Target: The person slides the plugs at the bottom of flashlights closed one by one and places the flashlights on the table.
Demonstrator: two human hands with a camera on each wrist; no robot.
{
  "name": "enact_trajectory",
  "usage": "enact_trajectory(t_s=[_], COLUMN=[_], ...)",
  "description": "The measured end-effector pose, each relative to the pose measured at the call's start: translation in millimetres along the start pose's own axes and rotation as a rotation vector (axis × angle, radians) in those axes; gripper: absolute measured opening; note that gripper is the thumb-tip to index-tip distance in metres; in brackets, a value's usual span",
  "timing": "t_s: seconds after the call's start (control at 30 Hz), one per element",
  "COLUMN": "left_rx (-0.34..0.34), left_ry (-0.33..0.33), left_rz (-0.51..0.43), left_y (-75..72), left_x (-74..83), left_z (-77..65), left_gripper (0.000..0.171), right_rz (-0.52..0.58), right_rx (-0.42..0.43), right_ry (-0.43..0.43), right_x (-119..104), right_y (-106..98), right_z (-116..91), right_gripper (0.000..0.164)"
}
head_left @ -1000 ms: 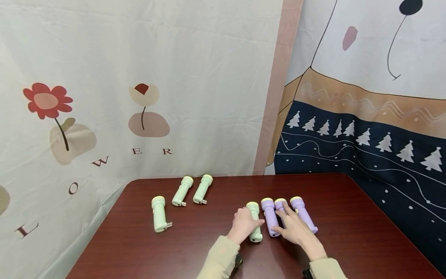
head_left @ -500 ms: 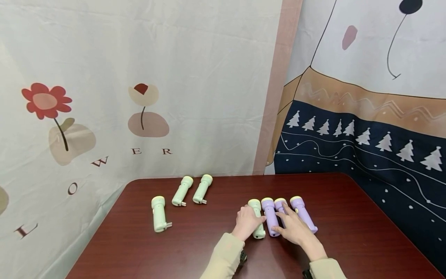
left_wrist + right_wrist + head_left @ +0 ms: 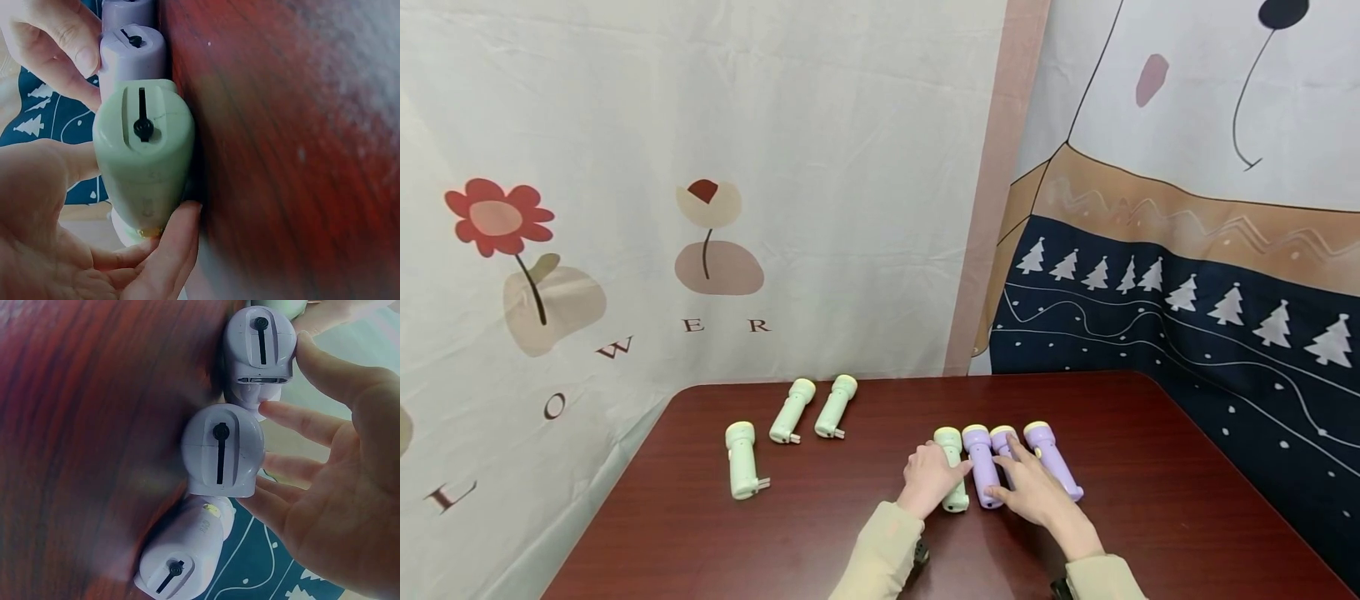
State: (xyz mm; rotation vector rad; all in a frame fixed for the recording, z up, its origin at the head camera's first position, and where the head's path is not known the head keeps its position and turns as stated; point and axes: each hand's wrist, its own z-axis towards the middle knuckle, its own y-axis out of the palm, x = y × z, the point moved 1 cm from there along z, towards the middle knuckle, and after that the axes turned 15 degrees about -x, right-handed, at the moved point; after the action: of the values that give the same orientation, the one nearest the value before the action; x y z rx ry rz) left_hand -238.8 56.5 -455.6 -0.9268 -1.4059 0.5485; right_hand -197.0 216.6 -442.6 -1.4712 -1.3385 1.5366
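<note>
My left hand (image 3: 927,480) holds a pale green flashlight (image 3: 956,502) between thumb and fingers, its yellow-rimmed head pointing away. In the left wrist view the base of this green flashlight (image 3: 145,156) shows a black slot, and a fingertip reaches under its side. Beside it lie a purple flashlight (image 3: 982,468), a second purple one (image 3: 1002,437) mostly covered by my right hand (image 3: 1037,490), and a third purple one (image 3: 1055,468) angled to the right. My right hand has its fingers extended over these purple flashlights, the thumb touching the leftmost one.
On the left of the dark red table (image 3: 820,542) lie three more green flashlights: one nearer (image 3: 742,462) and two farther back, a left one (image 3: 792,414) and a right one (image 3: 836,410). All have plug prongs sticking out. A printed curtain (image 3: 850,208) hangs behind.
My left hand has slid the green flashlight slightly right and away from me, up against the row of purple ones. My right hand has stayed in place.
</note>
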Motion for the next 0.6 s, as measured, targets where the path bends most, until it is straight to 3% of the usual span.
enact_trajectory(t_s=[0.33, 0.6], left_rx=[0.02, 0.238], left_ry=[-0.007, -0.052], left_rz=[0.035, 0.081], left_y=[-9.3, -37.4], left_x=[-6.9, -37.9], left_z=[0.3, 22.1], left_gripper=[0.047, 0.045], right_rz=[0.011, 0.029], right_rx=[-0.004, -0.03], right_ry=[0.008, 0.03], right_x=[1, 1], right_y=[0, 2], right_z=[0, 0], right_gripper=[0.049, 0.049])
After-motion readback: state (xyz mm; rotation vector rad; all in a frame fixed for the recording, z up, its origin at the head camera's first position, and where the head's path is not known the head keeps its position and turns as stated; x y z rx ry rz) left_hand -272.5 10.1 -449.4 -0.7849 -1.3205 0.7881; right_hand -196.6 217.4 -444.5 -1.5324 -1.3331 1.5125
